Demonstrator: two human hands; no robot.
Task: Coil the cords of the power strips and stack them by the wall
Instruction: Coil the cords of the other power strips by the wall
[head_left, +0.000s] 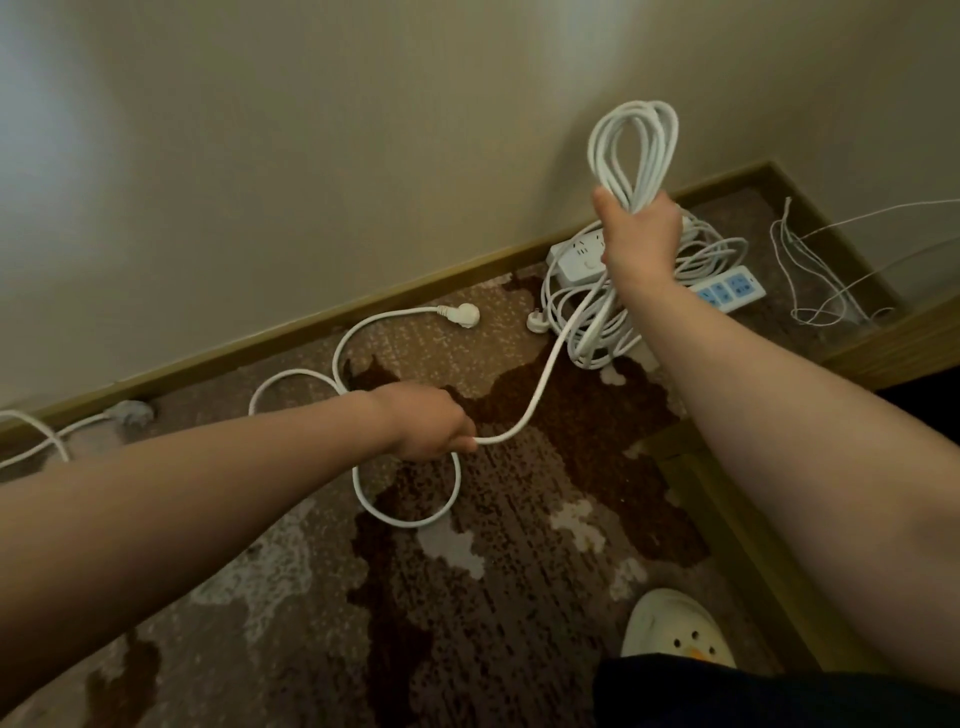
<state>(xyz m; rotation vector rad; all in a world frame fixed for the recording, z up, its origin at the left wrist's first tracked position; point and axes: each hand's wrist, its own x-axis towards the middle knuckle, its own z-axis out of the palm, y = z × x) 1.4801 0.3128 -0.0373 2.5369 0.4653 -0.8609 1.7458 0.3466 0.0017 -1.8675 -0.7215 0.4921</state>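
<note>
Patterned brown carpet meets a plain cream wall along a wooden baseboard; the scene is viewed from above. At far right, against the baseboard, lie two white power strips, the right one with blue sockets, amid heaped cord, presumably the stacking spot. The right hand, raised above that heap, has its fingers curled round a bundle of finished loops, held high so the loops hang evenly. From it one white cord runs down and left to the left hand, whose fingers close on it, apparently feeding slack for another loop. Beyond that hand the cord curls over the carpet to its plug, lying near the baseboard. A second plug lies just right of it. Thin wires trail at far right; a pale shoe shows at near right.
</note>
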